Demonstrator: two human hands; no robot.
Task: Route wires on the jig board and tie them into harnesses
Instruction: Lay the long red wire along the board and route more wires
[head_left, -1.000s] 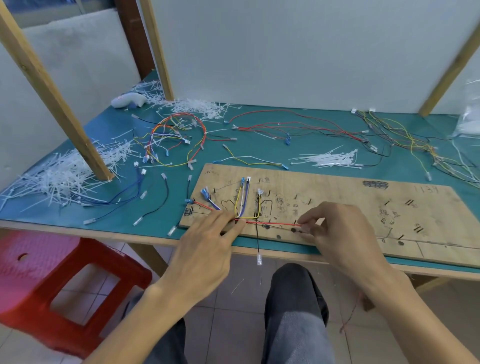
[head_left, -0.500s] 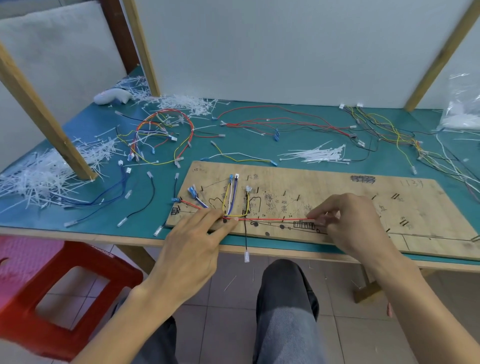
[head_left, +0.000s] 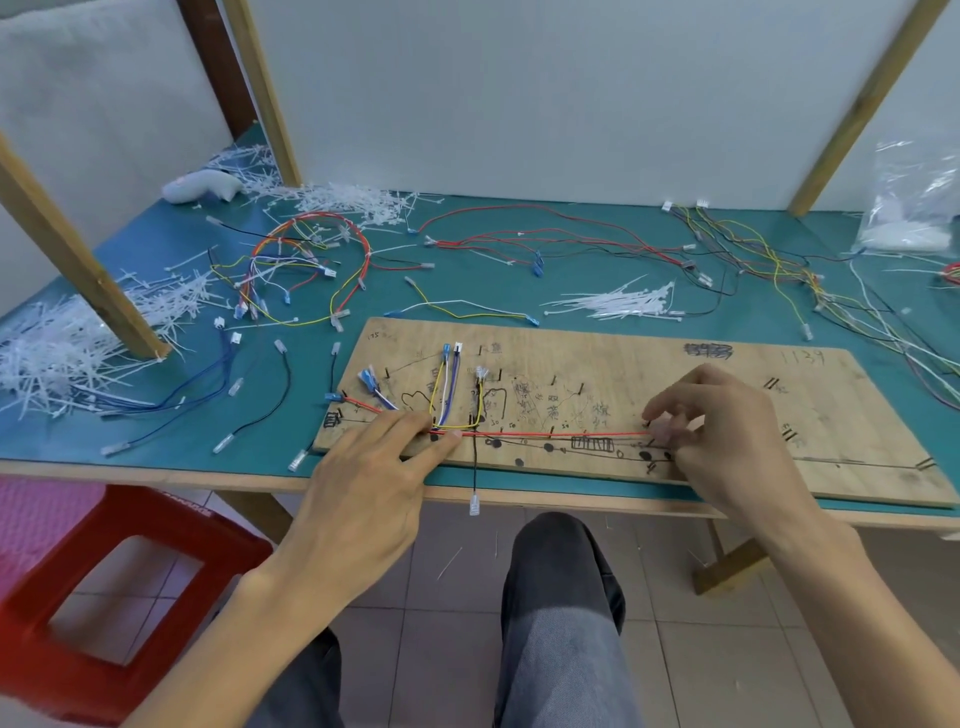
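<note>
- The right hand has its fingers curled. Thumb and fingertips pinch the right end of a red wire, though the fingertips are blurred.
- From that pinch the red wire runs straight and taut to the left, along the near part of the wooden jig board, as far as the other hand.
- The left hand lies flat with straight fingers. Its fingertips press the red wire down onto the board and nothing is clasped.
- Just beyond the left fingertips, a yellow wire and blue and white leads rise away from the person to small connectors on the board.
- Just right of the left fingertips, a black wire crosses the red wire and hangs over the near table edge with a white connector at its end.
- Beyond the right hand's pinch, farther across the teal table top, lies a bundle of white cable ties.
- Beyond the left hand, a coiled multicolour harness lies on the table top. Well to its left is a loose heap of cable ties.
- Below and left of the left wrist stands a red plastic stool.
</note>
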